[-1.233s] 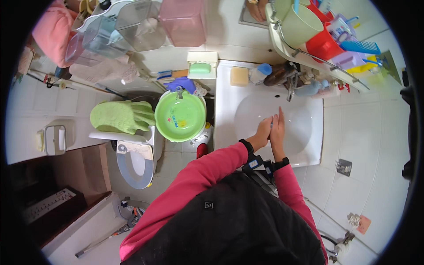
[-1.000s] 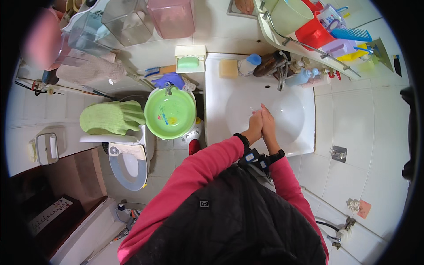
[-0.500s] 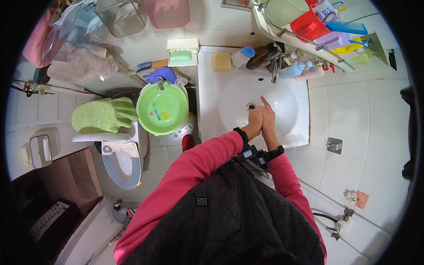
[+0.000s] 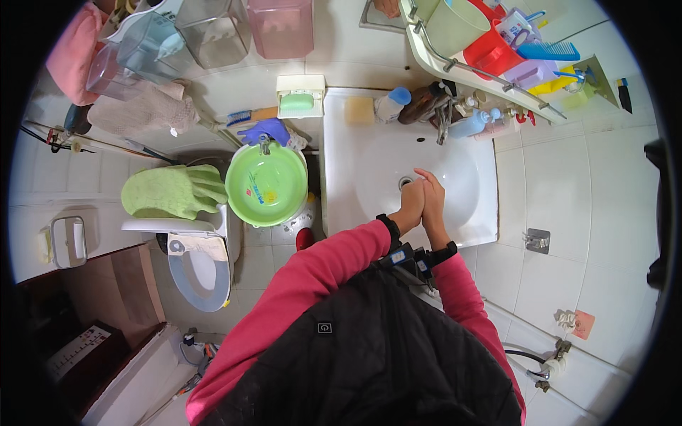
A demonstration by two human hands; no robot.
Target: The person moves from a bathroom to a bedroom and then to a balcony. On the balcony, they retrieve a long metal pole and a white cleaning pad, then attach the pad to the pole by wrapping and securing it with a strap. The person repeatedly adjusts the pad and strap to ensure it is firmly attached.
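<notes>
My left hand (image 4: pixel 408 204) and my right hand (image 4: pixel 434 201) are pressed together above the white sink basin (image 4: pixel 369 192), close to its drain (image 4: pixel 405 182). The right hand's fingers bend over the tips of the left hand, closed around it. Curled inward, the left hand's fingers are mostly hidden against the right palm; whether anything lies between the palms does not show. Black bands with small devices circle both wrists, below pink sleeves. Beyond my hands is the metal faucet (image 4: pixel 443 122), and no running water is visible.
On the sink's back ledge stand a yellowish block (image 4: pixel 359 111), a blue-capped bottle (image 4: pixel 391 105) and a blue pump bottle (image 4: pixel 466 126). A green soap bar (image 4: pixel 297 102) lies in a dish. To the left are a green basin (image 4: pixel 268 186) and a toilet (image 4: pixel 200 270) with a green towel (image 4: pixel 174 192).
My right hand's extended index finger has folded down toward the left hand. The hands remain together over the basin, and the whole view has shifted slightly.
</notes>
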